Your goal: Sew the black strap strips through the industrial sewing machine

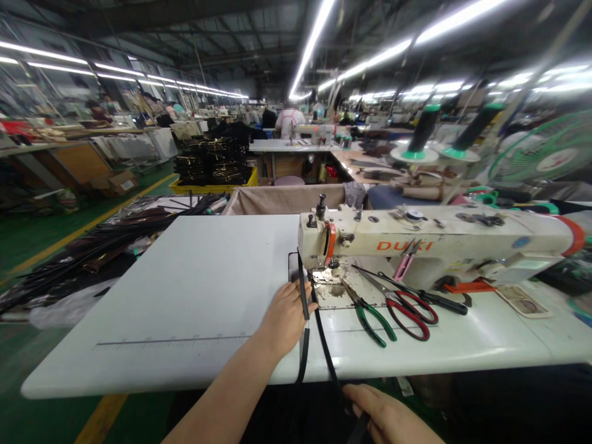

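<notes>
Beside the needle area of a white sewing machine [444, 237], my left hand [287, 314] lies on the white table, its fingers round a narrow black strap [303, 287]. A second length of black strap [324, 342] runs from near the needle plate [326, 279] down over the table's front edge. Just below that edge, my right hand [382, 410] is closed on this strap, thumb and fingers together. Some of its fingers are hidden under the hand.
Green-handled pliers [374, 317], red-handled scissors [409, 314] and a black screwdriver [444, 302] lie right of the needle. Dark straps [111, 246] are heaped left of the white table [185, 277]. Behind stand a fabric-lined bin [287, 198], a yellow crate [252, 179] and a person [290, 118].
</notes>
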